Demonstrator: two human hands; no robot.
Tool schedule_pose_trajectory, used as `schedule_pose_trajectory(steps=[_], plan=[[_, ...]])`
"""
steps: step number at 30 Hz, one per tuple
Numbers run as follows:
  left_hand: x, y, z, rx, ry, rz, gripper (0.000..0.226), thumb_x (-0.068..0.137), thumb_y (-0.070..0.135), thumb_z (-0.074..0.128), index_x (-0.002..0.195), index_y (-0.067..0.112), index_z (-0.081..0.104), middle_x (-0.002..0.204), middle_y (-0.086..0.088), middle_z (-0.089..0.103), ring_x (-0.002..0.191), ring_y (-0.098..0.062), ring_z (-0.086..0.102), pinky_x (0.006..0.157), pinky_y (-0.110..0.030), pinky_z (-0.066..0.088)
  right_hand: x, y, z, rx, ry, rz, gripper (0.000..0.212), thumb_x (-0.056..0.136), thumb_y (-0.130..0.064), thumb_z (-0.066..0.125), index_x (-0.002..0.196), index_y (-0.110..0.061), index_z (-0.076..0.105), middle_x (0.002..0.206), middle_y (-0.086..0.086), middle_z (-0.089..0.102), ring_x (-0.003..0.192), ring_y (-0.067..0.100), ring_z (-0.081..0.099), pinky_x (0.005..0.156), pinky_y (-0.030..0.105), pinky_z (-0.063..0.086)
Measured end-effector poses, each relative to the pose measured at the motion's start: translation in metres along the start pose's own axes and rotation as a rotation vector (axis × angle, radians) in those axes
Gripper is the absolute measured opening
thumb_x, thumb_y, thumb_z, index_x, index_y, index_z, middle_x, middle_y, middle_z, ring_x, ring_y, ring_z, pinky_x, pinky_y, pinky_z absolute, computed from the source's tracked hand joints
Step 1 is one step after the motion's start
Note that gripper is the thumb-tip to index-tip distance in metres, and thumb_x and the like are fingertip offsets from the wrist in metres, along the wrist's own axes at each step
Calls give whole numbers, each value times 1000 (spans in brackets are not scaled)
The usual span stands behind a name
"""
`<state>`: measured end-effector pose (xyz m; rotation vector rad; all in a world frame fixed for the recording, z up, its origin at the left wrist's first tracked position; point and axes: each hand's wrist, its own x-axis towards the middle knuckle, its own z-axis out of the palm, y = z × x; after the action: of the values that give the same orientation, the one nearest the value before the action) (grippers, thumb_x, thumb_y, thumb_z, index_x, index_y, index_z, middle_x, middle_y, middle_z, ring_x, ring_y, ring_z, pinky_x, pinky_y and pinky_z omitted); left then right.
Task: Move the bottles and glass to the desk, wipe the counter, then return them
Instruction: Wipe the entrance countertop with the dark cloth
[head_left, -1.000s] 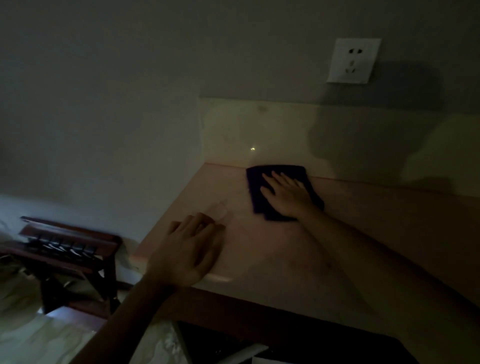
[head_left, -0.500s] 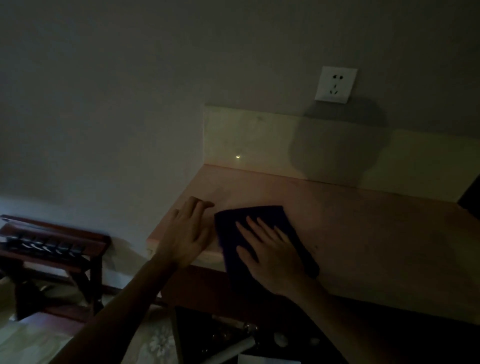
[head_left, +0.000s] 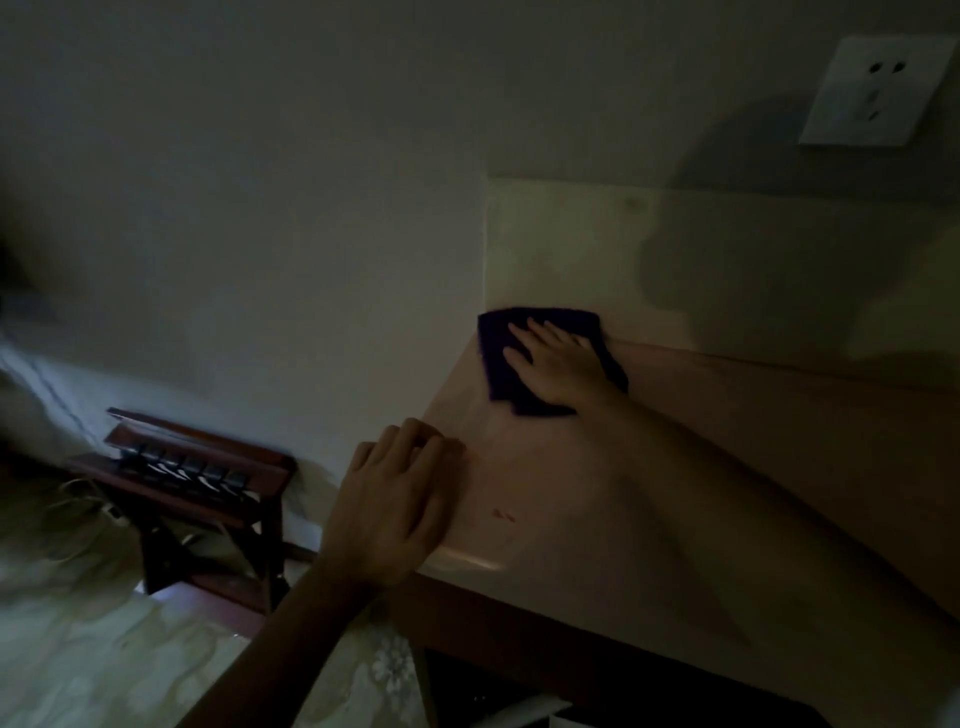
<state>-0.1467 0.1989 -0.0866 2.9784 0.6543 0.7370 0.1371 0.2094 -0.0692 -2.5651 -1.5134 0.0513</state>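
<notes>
The scene is dim. A dark purple cloth (head_left: 498, 353) lies flat in the counter's far left corner, against the backsplash. My right hand (head_left: 558, 366) presses on it with straight, spread fingers. The pale pink counter (head_left: 597, 509) runs from that corner toward me. My left hand (head_left: 389, 509) rests palm down on the counter's front left corner, its fingers slightly bent. No bottles or glass are in view.
A cream backsplash (head_left: 675, 249) stands behind the counter, with a white wall socket (head_left: 870, 91) above it. A dark wooden folding rack (head_left: 197, 483) stands on the floor to the left. A dark opening (head_left: 571, 696) shows under the counter's front edge.
My right hand has pushed the cloth from the counter's front edge back to the far left corner. My left hand has stayed on the front left corner.
</notes>
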Motion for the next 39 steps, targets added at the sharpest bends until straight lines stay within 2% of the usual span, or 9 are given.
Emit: schedule_pose_trajectory(steps=[7,13,18,20,24,28,33,36,39], plan=[[-1,5,-4,-144,117,-21,35,91,36,30,105,15,54,104,0,49,86,-20,47,76,-38,39,-21,-14,-2,2,-4,-10,61,97,-56,11,154,-35,10,163,-7,7,150,14,6,120,40,5],[-9,2,-3,-699,412,-287,6,96,24,43,96,19,42,99,-1,42,86,-25,50,71,-47,47,-136,-76,3,30,27,-158,57,99,-54,14,153,-36,10,163,-8,6,150,14,5,121,40,5],[-29,-36,-11,-665,358,-303,13,95,33,39,93,20,40,95,0,42,85,-15,49,75,-43,48,-209,-120,9,41,82,-225,71,88,-67,4,153,-38,11,163,-10,9,150,13,7,120,39,4],[-28,-48,-14,-655,338,-283,17,95,37,39,92,21,40,95,2,41,85,-12,49,76,-42,49,-210,-124,11,17,95,-204,68,90,-68,9,152,-40,10,163,-11,9,150,12,7,120,39,5],[-14,-54,-17,-631,308,-182,11,97,32,46,96,21,44,98,3,44,86,-15,53,72,-37,51,-180,-117,10,24,42,-199,68,90,-71,16,151,-43,10,162,-14,7,150,10,4,119,39,6],[8,-36,-11,-586,323,-72,13,91,23,50,99,12,49,100,-1,45,87,-18,52,73,-37,49,-94,-88,9,14,0,-127,69,89,-74,14,151,-44,12,162,-14,8,150,11,7,120,42,10],[43,4,10,-494,205,-112,19,85,19,50,103,14,48,106,-1,43,90,-20,48,78,-39,46,10,-42,6,10,11,-46,72,85,-78,16,150,-45,15,161,-15,14,148,10,14,120,43,13],[43,14,21,-303,152,-64,25,86,23,44,109,14,49,112,-4,45,95,-22,47,77,-33,42,34,-27,5,-27,7,-92,68,89,-72,20,151,-43,16,161,-14,15,148,11,15,119,45,11],[44,14,20,-262,96,-83,25,87,25,42,109,16,47,116,-4,44,98,-22,44,81,-34,42,34,-24,5,-37,-1,-117,71,88,-74,16,151,-43,14,162,-14,12,148,12,14,119,45,9]])
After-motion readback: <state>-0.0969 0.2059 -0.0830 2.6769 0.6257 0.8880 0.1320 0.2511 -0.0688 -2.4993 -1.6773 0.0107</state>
